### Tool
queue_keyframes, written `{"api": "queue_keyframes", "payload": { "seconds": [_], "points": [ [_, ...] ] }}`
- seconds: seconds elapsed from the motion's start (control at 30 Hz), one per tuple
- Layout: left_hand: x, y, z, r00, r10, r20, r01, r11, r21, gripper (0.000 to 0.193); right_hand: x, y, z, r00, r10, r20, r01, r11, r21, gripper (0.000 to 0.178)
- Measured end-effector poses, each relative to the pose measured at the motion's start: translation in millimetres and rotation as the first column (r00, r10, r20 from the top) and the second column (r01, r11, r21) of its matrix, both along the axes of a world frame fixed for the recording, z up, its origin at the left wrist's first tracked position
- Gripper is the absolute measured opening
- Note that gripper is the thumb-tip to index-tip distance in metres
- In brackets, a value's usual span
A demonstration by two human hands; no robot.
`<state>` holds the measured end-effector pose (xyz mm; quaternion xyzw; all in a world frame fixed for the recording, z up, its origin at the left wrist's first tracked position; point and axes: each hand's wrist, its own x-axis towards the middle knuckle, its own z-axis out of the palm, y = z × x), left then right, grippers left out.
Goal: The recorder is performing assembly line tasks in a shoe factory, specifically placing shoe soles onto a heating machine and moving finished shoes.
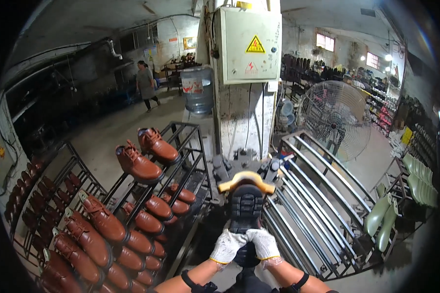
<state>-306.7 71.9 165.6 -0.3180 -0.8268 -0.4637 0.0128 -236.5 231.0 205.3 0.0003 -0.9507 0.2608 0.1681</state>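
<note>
In front of me a shoe points away with its black treaded sole facing up. Its far end lies against the curved yellow pad of a dark metal machine. White gloves cover both hands. My left hand grips the shoe's near part from the left, and my right hand grips it from the right. The fingertips nearly meet over the sole. The shoe's upper is hidden beneath the sole and gloves.
Left stands a rack of brown leather shoes. On the right is a rack of metal bars, with green shoe lasts beyond it. A large fan, a pillar with an electrical box, and a walking person are farther back.
</note>
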Motion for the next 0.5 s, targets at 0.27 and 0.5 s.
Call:
{"api": "queue_keyframes", "payload": {
  "seconds": [0.27,0.5],
  "points": [
    [63,-35,39,0.998,-0.044,0.043,0.044,0.999,0.005,0.058,52,-62,34,0.931,-0.366,0.005,0.321,0.809,-0.492,0.027],
    [-19,-76,54,0.839,-0.541,0.066,0.504,0.816,0.283,0.035,11,-72,54,0.988,-0.131,-0.081,0.126,0.990,-0.067,0.017]
  ]
}}
